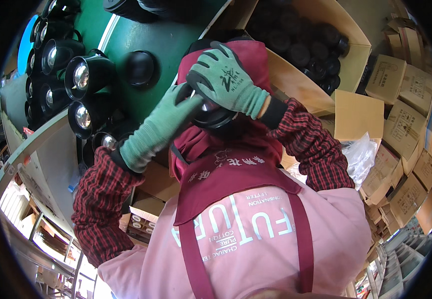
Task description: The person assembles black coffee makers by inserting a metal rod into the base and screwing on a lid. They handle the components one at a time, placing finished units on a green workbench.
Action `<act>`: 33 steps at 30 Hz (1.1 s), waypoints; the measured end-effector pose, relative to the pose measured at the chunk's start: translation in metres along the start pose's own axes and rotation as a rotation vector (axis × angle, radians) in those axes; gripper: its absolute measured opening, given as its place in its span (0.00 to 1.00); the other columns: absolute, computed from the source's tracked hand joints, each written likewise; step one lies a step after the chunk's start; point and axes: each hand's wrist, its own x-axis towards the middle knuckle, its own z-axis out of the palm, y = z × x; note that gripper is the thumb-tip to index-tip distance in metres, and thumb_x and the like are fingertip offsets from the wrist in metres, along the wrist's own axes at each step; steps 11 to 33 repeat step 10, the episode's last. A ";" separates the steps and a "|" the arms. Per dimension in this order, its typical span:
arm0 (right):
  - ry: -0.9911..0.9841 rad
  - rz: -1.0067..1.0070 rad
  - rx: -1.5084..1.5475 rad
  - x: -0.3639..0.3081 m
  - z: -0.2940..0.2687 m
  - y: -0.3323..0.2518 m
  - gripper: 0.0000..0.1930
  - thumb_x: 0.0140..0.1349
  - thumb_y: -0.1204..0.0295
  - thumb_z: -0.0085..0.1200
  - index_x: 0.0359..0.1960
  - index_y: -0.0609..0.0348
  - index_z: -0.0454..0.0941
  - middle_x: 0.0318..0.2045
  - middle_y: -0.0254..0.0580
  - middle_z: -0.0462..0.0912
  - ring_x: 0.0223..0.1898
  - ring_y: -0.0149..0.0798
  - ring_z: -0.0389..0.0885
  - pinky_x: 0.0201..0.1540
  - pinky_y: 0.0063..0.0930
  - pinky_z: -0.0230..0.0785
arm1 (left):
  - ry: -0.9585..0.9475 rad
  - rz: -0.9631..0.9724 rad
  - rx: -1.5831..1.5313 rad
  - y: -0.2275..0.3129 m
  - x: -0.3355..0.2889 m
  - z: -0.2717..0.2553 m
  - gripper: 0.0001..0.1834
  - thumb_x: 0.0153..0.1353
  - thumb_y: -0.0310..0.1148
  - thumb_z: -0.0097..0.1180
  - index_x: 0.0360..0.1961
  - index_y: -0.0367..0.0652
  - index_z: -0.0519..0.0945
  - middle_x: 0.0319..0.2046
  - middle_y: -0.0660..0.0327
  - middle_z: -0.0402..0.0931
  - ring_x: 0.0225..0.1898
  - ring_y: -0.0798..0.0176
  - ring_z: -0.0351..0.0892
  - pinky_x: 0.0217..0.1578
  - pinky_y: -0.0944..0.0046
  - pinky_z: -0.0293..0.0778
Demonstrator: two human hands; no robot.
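Both my hands wear green gloves with dark palms and work on a black jug (215,119) held at my lap, against the maroon apron (256,60). A bit of shiny silver shows in its opening between the hands. My left hand (168,122) grips the jug's left side, thumb toward the silver part. Over the top lies my right hand (226,79), its fingers bent round the far side. Much of the jug is hidden under the gloves, so I cannot make out any small part in the fingers.
Several black jugs with silver insides (81,74) lie at the left. A round black lid (140,68) rests on the green tabletop (171,37). To the right, an open carton (353,40) holds many black round parts. Stacked cardboard boxes (405,127) and a clear plastic bag (360,159) lie beyond.
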 end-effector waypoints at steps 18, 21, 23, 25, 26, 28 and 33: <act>-0.143 0.359 -0.371 -0.027 -0.021 -0.043 0.21 0.62 0.47 0.56 0.38 0.53 0.79 0.32 0.39 0.78 0.37 0.41 0.75 0.46 0.45 0.61 | -0.222 0.385 0.516 -0.028 0.053 -0.016 0.25 0.51 0.28 0.63 0.53 0.47 0.77 0.46 0.55 0.76 0.47 0.47 0.79 0.44 0.55 0.79; -0.143 0.359 -0.371 -0.027 -0.021 -0.043 0.21 0.62 0.47 0.56 0.38 0.53 0.79 0.32 0.39 0.78 0.37 0.41 0.75 0.46 0.45 0.61 | -0.222 0.385 0.516 -0.028 0.053 -0.016 0.25 0.51 0.28 0.63 0.53 0.47 0.77 0.46 0.55 0.76 0.47 0.47 0.79 0.44 0.55 0.79; -0.143 0.359 -0.371 -0.027 -0.021 -0.043 0.21 0.62 0.47 0.56 0.38 0.53 0.79 0.32 0.39 0.78 0.37 0.41 0.75 0.46 0.45 0.61 | -0.222 0.385 0.516 -0.028 0.053 -0.016 0.25 0.51 0.28 0.63 0.53 0.47 0.77 0.46 0.55 0.76 0.47 0.47 0.79 0.44 0.55 0.79; -0.143 0.359 -0.371 -0.027 -0.021 -0.043 0.21 0.62 0.47 0.56 0.38 0.53 0.79 0.32 0.39 0.78 0.37 0.41 0.75 0.46 0.45 0.61 | -0.222 0.385 0.516 -0.028 0.053 -0.016 0.25 0.51 0.28 0.63 0.53 0.47 0.77 0.46 0.55 0.76 0.47 0.47 0.79 0.44 0.55 0.79; -0.143 0.359 -0.371 -0.027 -0.021 -0.043 0.21 0.62 0.47 0.56 0.38 0.53 0.79 0.32 0.39 0.78 0.37 0.41 0.75 0.46 0.45 0.61 | -0.222 0.385 0.516 -0.028 0.053 -0.016 0.25 0.51 0.28 0.63 0.53 0.47 0.77 0.46 0.55 0.76 0.47 0.47 0.79 0.44 0.55 0.79; -0.143 0.359 -0.371 -0.027 -0.021 -0.043 0.21 0.62 0.47 0.56 0.38 0.53 0.79 0.32 0.39 0.78 0.37 0.41 0.75 0.46 0.45 0.61 | -0.222 0.385 0.516 -0.028 0.053 -0.016 0.25 0.51 0.28 0.63 0.53 0.47 0.77 0.46 0.55 0.76 0.47 0.47 0.79 0.44 0.55 0.79; -0.143 0.359 -0.371 -0.027 -0.021 -0.043 0.21 0.62 0.47 0.56 0.38 0.53 0.79 0.32 0.39 0.78 0.37 0.41 0.75 0.46 0.45 0.61 | -0.222 0.385 0.516 -0.028 0.053 -0.016 0.25 0.51 0.28 0.63 0.53 0.47 0.77 0.46 0.55 0.76 0.47 0.47 0.79 0.44 0.55 0.79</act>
